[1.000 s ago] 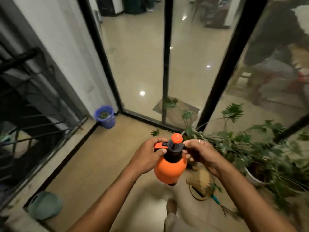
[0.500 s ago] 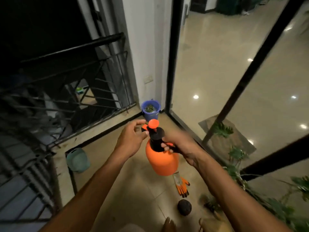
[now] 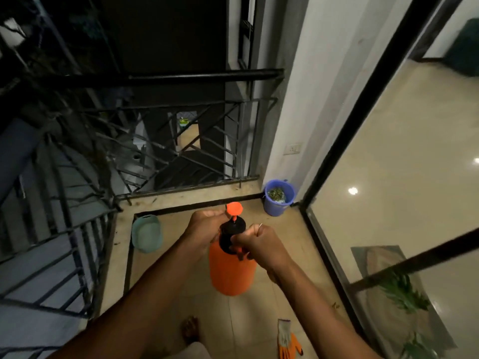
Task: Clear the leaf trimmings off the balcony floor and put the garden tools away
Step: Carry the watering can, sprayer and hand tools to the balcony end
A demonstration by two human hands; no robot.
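Sprayer (image 3: 232, 270), orange and squat, hung in the air over the balcony floor (image 3: 176, 218), held between both hands in front of the person. Its long axis stood close to upright, base down toward the tiles. The orange pump knob (image 3: 234, 208) at the top pointed up and a little away, toward the railing (image 3: 202, 75), raised on a thin stem above the black collar (image 3: 231, 235). The left hand (image 3: 204, 230) was curled against the collar from the left, fingertips hidden behind it. The right hand (image 3: 259, 244) was closed in a fist round the handle on the collar's right side. Beyond them a blue bucket (image 3: 278, 200) holding leaf trimmings (image 3: 276, 195) stood in the corner by the glass door (image 3: 388, 203). A teal basin (image 3: 147, 233) sat near the railing, and an orange-and-grey glove (image 3: 287, 340) lay flat on the floor.
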